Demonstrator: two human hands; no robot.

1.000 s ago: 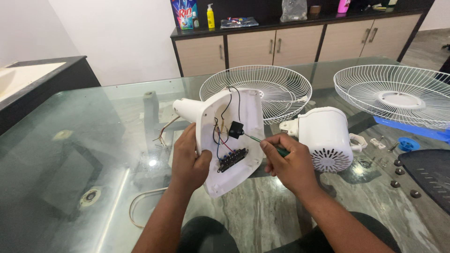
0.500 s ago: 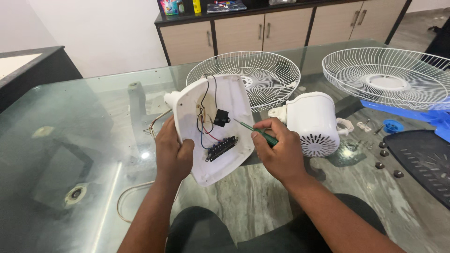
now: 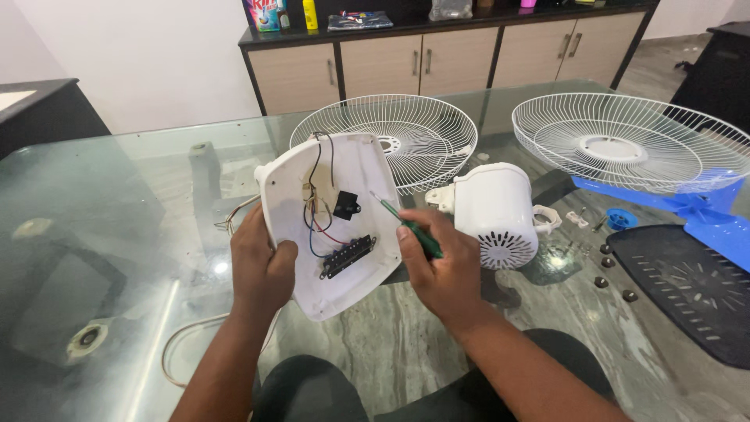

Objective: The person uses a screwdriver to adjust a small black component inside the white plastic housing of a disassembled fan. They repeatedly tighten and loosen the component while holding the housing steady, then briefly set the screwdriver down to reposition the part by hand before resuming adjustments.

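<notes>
My left hand (image 3: pixel 262 266) grips the left edge of a white plastic fan base shell (image 3: pixel 351 168), held tilted with its open inside facing me. Inside it are black, red and blue wires (image 3: pixel 314 207), a small black part (image 3: pixel 346 205) and a black switch strip (image 3: pixel 347 256). My right hand (image 3: pixel 441 270) holds a green-handled screwdriver (image 3: pixel 414 233), its metal tip pointing up-left to just right of the small black part. A white cord (image 3: pixel 176 348) trails from the shell across the glass.
A white fan motor housing (image 3: pixel 498 212) lies right of my right hand. Two white wire fan guards (image 3: pixel 391 137) (image 3: pixel 625 141) rest on the glass table (image 3: pixel 109 234). Blue fan blades (image 3: pixel 695 211), a black grille panel (image 3: pixel 687 285) and loose screws (image 3: pixel 601 281) lie at right.
The shell has been raised and tilted more upright toward me. The screwdriver tip has stayed near the small black part. The camera view shifted left and closer.
</notes>
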